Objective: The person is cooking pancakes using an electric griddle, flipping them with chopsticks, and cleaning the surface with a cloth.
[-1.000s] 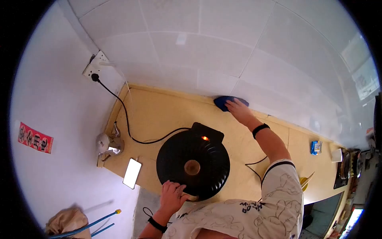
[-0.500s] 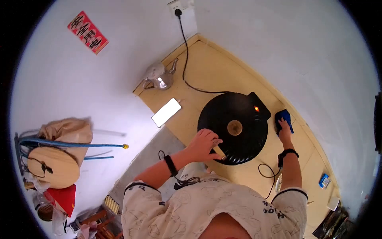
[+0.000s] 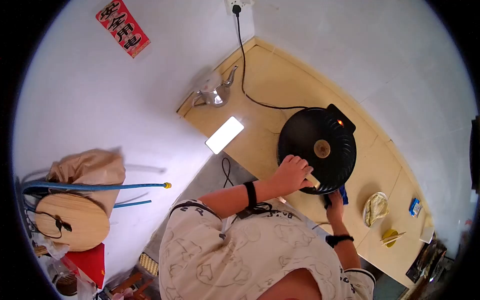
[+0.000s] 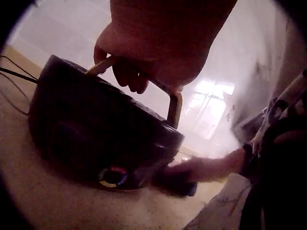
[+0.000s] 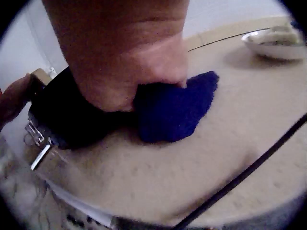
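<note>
A round black electric griddle [image 3: 300, 130], its lid down and an orange lamp lit at the back, stands on the yellow counter [image 3: 280, 70]. My left hand [image 3: 291, 175] grips the light-coloured handle [image 3: 313, 181] at its front edge; in the left wrist view the fingers curl around this handle [image 4: 175, 108]. Low at the griddle's right front side is my right hand [image 3: 336, 207], holding a dark blue cloth [image 5: 175, 115]. The cloth bunches out from under the palm, close against the griddle's side. My right fingertips are hidden.
A phone [image 3: 224, 135] with a bright screen lies near the counter's left edge, by a metal kettle [image 3: 215, 92]. The griddle's black cord [image 3: 243, 75] runs to a wall socket. To the right are a bowl with a cloth [image 3: 376, 209], a yellow cup with chopsticks [image 3: 390, 237] and a blue packet [image 3: 415, 207].
My right hand has brought the blue cloth from the counter by the back wall to the griddle's front side. My left hand stays at the handle. The head view has swung left.
</note>
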`<act>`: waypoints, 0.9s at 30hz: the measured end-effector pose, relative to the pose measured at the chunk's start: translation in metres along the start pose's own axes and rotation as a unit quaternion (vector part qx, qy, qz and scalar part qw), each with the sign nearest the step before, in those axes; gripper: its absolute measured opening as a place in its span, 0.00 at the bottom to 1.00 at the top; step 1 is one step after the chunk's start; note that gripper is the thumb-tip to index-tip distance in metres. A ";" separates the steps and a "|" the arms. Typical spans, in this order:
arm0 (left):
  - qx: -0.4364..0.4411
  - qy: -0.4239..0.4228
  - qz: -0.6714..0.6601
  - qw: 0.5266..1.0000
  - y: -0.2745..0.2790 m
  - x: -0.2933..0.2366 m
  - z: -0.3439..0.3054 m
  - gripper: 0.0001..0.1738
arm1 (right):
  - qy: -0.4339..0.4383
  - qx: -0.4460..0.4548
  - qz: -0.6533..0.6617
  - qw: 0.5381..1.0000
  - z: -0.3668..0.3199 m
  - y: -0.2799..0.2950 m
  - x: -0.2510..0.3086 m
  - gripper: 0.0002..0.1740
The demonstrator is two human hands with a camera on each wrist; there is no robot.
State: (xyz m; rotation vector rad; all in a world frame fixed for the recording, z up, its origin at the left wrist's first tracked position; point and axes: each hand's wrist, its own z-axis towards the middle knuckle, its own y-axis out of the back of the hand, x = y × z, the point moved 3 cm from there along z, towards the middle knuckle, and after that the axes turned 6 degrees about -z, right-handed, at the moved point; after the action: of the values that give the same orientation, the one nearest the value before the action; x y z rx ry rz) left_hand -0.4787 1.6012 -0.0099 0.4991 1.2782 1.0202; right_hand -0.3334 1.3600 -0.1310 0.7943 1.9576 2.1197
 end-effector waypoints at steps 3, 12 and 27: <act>0.004 -0.039 -0.009 0.999 0.001 0.008 -0.003 0.29 | -0.013 0.072 -0.003 0.997 -0.050 0.024 0.030 0.31; -0.025 -0.062 -0.092 0.994 0.003 0.015 -0.006 0.33 | -0.237 -0.084 -0.066 0.966 -0.035 -0.025 -0.032 0.33; -0.034 0.008 -0.105 0.994 0.017 0.045 -0.013 0.20 | 0.021 0.064 -0.005 0.998 0.020 -0.038 0.201 0.32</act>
State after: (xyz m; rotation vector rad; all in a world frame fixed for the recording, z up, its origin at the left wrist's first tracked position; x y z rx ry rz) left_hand -0.4984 1.6448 -0.0244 0.2962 1.2773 0.8887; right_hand -0.5038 1.4735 -0.1120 0.7637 2.1319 2.0388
